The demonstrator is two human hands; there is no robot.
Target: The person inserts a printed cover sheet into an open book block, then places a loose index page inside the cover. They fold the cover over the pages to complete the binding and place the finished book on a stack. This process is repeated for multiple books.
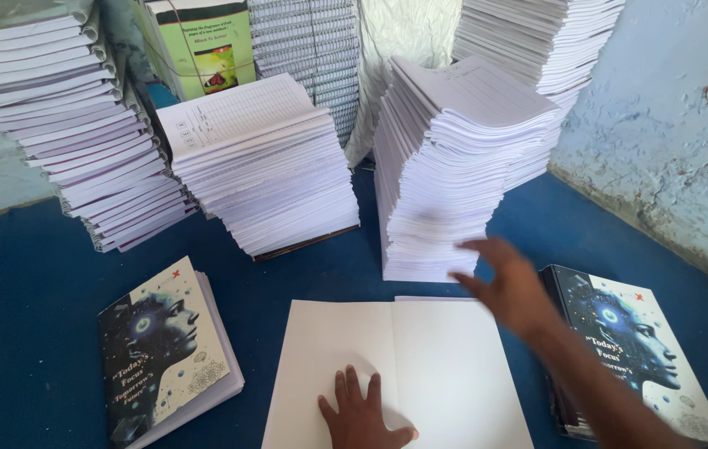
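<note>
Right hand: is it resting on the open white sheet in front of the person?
No: the right hand is blurred above the blue surface near a page stack, while the left hand presses the open white sheet.

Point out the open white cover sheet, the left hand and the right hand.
Open white cover sheet (445,366): head view, bare right half.
Left hand (360,416): head view, back of hand.
Right hand (510,287): head view, back of hand.

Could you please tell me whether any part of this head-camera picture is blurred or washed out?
In the head view, the right hand is smeared by motion blur; the left hand on the open white sheet is sharp. Daylight washes out the tall paper stack, hiding its print; the blue floor shows no glare.
</note>
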